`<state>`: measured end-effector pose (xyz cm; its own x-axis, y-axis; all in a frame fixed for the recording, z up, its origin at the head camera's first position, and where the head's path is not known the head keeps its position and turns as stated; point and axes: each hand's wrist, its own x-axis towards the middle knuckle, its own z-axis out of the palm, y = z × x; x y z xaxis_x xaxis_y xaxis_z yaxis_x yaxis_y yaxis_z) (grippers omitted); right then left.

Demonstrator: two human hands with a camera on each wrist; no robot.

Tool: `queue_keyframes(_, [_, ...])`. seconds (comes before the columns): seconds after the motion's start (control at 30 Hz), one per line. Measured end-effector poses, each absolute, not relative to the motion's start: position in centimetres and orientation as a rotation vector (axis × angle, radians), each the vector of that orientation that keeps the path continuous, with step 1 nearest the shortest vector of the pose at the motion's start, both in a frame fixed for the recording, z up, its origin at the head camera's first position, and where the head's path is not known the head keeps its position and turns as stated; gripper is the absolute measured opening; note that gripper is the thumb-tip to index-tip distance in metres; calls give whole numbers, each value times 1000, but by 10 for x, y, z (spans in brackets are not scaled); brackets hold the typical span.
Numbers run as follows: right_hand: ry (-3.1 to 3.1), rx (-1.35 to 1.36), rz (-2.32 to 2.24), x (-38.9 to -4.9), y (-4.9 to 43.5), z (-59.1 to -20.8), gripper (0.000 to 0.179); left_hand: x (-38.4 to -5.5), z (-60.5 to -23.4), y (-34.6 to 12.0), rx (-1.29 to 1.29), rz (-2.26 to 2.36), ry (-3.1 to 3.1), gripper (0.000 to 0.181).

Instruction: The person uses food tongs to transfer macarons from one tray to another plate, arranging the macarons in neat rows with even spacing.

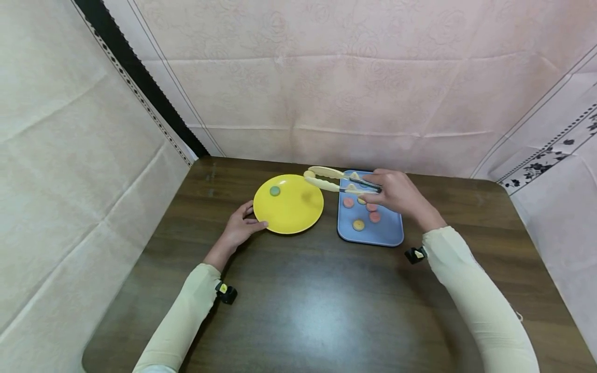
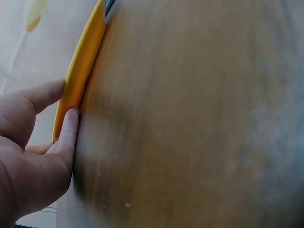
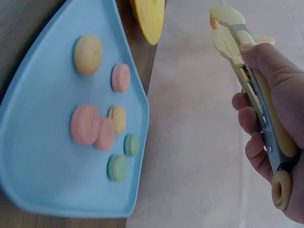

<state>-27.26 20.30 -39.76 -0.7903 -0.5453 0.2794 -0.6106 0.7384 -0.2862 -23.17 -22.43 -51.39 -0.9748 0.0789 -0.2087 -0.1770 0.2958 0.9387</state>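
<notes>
My right hand [image 1: 396,194] grips cream-tipped tongs [image 3: 259,90] with metal and cream handles. Their tips pinch a small yellowish macaron [image 1: 309,174] above the right rim of a yellow plate [image 1: 291,215]. One green macaron [image 1: 275,191] lies on the plate, near its upper left. At the plate's lower left, my left hand [image 1: 240,225] holds the rim between thumb and fingers, as the left wrist view also shows. Below the tongs and my right hand is a blue tray [image 3: 42,156] with pink macarons [image 3: 85,124], yellow macarons [image 3: 88,54] and green macarons [image 3: 117,167].
Plate and tray stand side by side near the far edge of a dark brown wooden table [image 1: 298,300]. Pale patterned cloth [image 1: 326,93] hangs right behind that edge, with more cloth at both sides. Each wrist wears a small black camera.
</notes>
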Motion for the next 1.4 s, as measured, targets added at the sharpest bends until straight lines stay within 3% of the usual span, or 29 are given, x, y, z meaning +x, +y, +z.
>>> queue_keyframes(0.6, [-2892,995,648,-310,153,-428,49,-228,-508,-220,-142,1747,2330,90])
queue_keyframes(1.4, [-2951,1015,515,-320,131,-455,47,-228,-511,-224,-112,1769,2329,90])
